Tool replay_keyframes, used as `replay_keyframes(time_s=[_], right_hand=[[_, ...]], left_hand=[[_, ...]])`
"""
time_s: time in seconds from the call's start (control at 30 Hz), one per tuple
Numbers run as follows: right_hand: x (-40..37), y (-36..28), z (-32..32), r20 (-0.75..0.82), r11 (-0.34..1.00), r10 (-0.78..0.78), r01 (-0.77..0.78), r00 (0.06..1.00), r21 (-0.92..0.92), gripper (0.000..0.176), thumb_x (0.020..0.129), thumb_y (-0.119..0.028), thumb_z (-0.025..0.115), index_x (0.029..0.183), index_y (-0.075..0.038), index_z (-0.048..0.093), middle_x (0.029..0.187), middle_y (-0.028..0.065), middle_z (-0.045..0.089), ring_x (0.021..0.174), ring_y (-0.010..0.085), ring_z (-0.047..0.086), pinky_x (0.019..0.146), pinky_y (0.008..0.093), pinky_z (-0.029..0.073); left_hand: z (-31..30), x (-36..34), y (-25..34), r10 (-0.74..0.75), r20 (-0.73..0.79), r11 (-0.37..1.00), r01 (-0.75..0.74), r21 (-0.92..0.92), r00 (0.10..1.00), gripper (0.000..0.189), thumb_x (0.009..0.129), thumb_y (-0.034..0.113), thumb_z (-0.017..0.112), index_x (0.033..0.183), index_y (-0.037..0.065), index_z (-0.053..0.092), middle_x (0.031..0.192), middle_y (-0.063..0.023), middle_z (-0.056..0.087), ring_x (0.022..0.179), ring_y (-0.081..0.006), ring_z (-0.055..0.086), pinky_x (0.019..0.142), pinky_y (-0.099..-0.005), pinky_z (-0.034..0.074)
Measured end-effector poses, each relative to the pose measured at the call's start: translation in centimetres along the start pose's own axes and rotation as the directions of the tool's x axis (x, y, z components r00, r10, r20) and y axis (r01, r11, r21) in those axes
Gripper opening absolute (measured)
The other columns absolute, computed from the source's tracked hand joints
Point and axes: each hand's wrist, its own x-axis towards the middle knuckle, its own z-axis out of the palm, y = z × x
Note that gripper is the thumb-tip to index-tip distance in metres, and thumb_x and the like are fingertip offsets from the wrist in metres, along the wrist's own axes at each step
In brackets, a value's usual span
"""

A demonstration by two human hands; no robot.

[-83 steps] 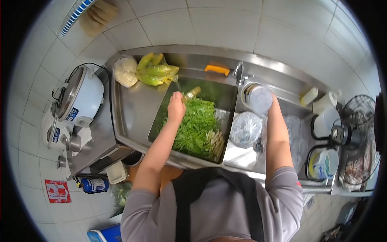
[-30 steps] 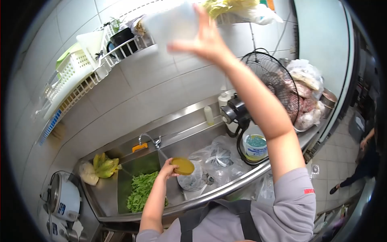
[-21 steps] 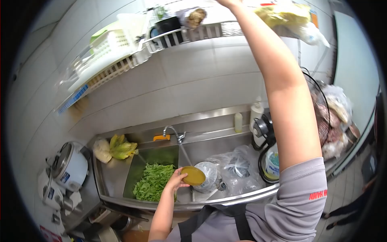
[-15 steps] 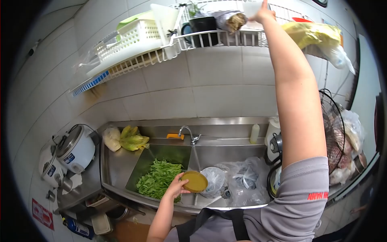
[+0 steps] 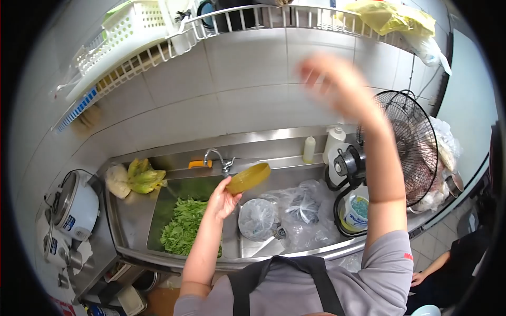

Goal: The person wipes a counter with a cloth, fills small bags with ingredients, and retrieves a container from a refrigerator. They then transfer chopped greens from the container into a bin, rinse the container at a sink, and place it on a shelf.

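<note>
Fingers and thumb of my left hand (image 5: 224,202) grip the edge of a yellow-brown oval dish (image 5: 249,178), which is tilted above the sink, near the faucet (image 5: 225,163). My right hand (image 5: 334,79) is raised before the tiled wall, below the wire shelf (image 5: 274,18). Motion smears its fingers, so what they hold, if anything, is unclear. Below my left hand, leafy greens (image 5: 184,226) lie in the left basin. The right basin holds a round container (image 5: 258,218) covered with clear plastic and some plastic bags (image 5: 303,208).
A black fan (image 5: 403,147) stands right of the sink beside a white tub (image 5: 354,211). Bottles (image 5: 309,149) line the back ledge. Rice cookers (image 5: 79,205) and yellow-green vegetables (image 5: 145,176) are at the left. Another person's arm (image 5: 435,268) shows at lower right.
My right hand has come down from the shelf. My left hand has raised the dish and tilted it. The view has shifted, showing more of the fan and another person.
</note>
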Motion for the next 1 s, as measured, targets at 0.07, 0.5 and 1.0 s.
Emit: replay_keyframes(time_s=[0.07, 0.5, 1.0], right_hand=[[-4.6, -0.2, 6.0, 0.276, 0.877, -0.16, 0.265, 0.948, -0.401, 0.059, 0.062, -0.008, 0.074, 0.116, -0.009, 0.052, 0.11, 0.0103, 0.055, 0.101, 0.0274, 0.053, 0.083, 0.0363, 0.046], [0.5, -4.0, -10.5, -0.287, 0.852, 0.002, -0.152, 0.958, -0.501, 0.059, 0.073, -0.005, 0.065, 0.125, -0.009, 0.038, 0.074, 0.0093, 0.055, 0.063, 0.0167, 0.057, 0.059, 0.0325, 0.049], [23.2, 21.1, -17.4, -0.528, 0.805, 0.214, -0.455, 0.822, -0.382, 0.037, 0.085, -0.012, 0.053, 0.118, -0.013, 0.038, 0.091, 0.0064, 0.057, 0.071, 0.0239, 0.057, 0.068, 0.032, 0.049]], left_hand=[[1.8, 1.3, -0.1, -0.023, 0.03, 1.0, 0.023, 0.008, 0.999, 0.028, 0.089, 0.026, 0.053, 0.099, 0.0, 0.055, 0.089, -0.0109, 0.064, 0.073, -0.0186, 0.065, 0.057, -0.024, 0.058], [-4.7, 6.1, -9.2, -0.131, -0.052, 0.709, 0.13, 0.693, 0.99, 0.062, 0.09, 0.019, 0.043, 0.144, 0.013, 0.013, 0.121, -0.0221, 0.05, 0.113, -0.0331, 0.05, 0.097, -0.0363, 0.035], [-17.5, -7.0, -10.4, 0.683, -0.166, 0.251, -0.015, 0.968, 0.711, 0.053, 0.079, 0.013, 0.063, 0.128, 0.007, 0.042, 0.128, -0.0183, 0.033, 0.107, -0.0311, 0.051, 0.086, -0.0339, 0.047]])
